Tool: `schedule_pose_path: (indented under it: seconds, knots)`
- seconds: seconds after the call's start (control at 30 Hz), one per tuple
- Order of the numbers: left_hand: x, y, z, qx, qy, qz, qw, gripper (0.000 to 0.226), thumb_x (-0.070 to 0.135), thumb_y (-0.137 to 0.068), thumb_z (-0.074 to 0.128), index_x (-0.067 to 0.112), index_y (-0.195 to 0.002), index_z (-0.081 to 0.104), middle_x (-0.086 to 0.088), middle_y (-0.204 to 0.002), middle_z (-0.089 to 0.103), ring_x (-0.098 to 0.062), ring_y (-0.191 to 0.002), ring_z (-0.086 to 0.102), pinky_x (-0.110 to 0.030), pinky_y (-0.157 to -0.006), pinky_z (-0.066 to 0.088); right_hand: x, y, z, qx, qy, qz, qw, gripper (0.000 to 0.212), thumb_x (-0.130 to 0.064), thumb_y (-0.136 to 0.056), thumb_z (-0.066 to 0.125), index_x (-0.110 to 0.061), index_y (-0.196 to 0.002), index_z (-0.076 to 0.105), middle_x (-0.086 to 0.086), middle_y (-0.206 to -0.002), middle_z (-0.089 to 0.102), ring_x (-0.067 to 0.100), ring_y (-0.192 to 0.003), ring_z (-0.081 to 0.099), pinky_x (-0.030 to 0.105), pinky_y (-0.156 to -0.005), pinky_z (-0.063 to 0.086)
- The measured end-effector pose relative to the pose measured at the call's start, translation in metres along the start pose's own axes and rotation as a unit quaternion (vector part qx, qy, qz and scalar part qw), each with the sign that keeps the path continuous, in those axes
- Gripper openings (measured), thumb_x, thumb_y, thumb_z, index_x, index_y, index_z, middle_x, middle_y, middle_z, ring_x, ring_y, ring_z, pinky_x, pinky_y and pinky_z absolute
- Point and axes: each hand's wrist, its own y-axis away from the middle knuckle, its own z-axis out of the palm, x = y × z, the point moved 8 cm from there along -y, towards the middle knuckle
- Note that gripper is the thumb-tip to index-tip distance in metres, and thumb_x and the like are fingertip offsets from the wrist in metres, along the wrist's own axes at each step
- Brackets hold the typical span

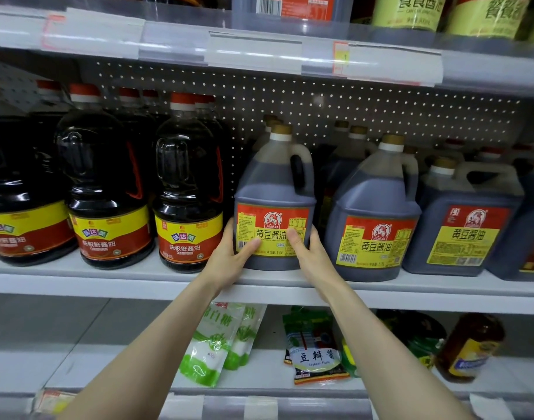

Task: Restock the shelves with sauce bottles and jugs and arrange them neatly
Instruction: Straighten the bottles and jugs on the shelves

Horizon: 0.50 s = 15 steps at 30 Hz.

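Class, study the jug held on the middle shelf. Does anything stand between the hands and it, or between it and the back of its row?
Nothing separates them: the left hand and the right hand grip the jug at its lower sides. Behind it, gold caps of further jugs show, so they stand in its way.

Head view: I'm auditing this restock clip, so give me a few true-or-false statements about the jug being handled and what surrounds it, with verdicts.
1. The left hand and the right hand both hold the gold-capped jug at its label. True.
2. That jug has a red cap. False: its cap is gold; the red caps are on the dark bottles to its left.
3. A second jug with the same label stands just right of it. True.
4. The lower shelf holds only jugs. False: green-and-white pouches and a bean-paste packet lie there.
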Motion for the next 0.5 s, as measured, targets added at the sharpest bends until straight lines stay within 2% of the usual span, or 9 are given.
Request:
schedule_pose_path:
  seconds: [0.13,0.27,0.43,0.5]
  knots:
    - [-0.0029,0.0008,0.0005,0.01,-0.006,-0.001,1.0,0.058,0.028,-0.092,0.061,0.029,-0.143,0.034,0.01,-0.126,0.06,-0.002,-0.114,0.057,-0.024,-0.096,0.047,-0.0013,0.0011,-0.0029,-0.007,-0.004,0.004,1.0,0.08,-0.072,-0.079,0.046,-0.037,-0.148,0.026,-0.01,-0.144,0.046,0.017,-0.136,0.04,0.047,-0.115,0.031]
    - [-0.004,0.0003,-0.0001,0.012,-0.007,0.0,1.0,0.059,0.028,-0.092,0.061,0.029,-0.144,0.033,0.011,-0.126,0.06,-0.003,-0.115,0.057,-0.026,-0.097,0.046,-0.001,0.0003,-0.0058,-0.007,-0.004,0.0,1.0,0.063,-0.056,-0.092,0.047,-0.033,-0.148,0.028,-0.009,-0.142,0.049,0.014,-0.131,0.045,0.038,-0.112,0.035]
    - [-0.004,-0.0001,0.0007,0.01,-0.006,0.001,1.0,0.059,0.028,-0.092,0.061,0.029,-0.144,0.033,0.01,-0.127,0.06,-0.005,-0.116,0.057,-0.028,-0.099,0.046,-0.0002,0.0009,-0.0044,0.001,0.004,0.001,1.0,0.079,-0.071,-0.079,0.046,-0.036,-0.148,0.028,-0.011,-0.143,0.048,0.016,-0.134,0.042,0.044,-0.114,0.032]
    - [-0.0029,0.0004,0.0014,0.009,-0.01,0.002,1.0,0.059,0.029,-0.092,0.06,0.028,-0.144,0.032,0.009,-0.127,0.059,-0.005,-0.116,0.056,-0.029,-0.099,0.046,-0.001,0.002,-0.005,0.007,0.002,-0.003,1.0,0.079,-0.071,-0.079,0.046,-0.036,-0.148,0.029,-0.011,-0.142,0.049,0.015,-0.133,0.043,0.044,-0.114,0.033]
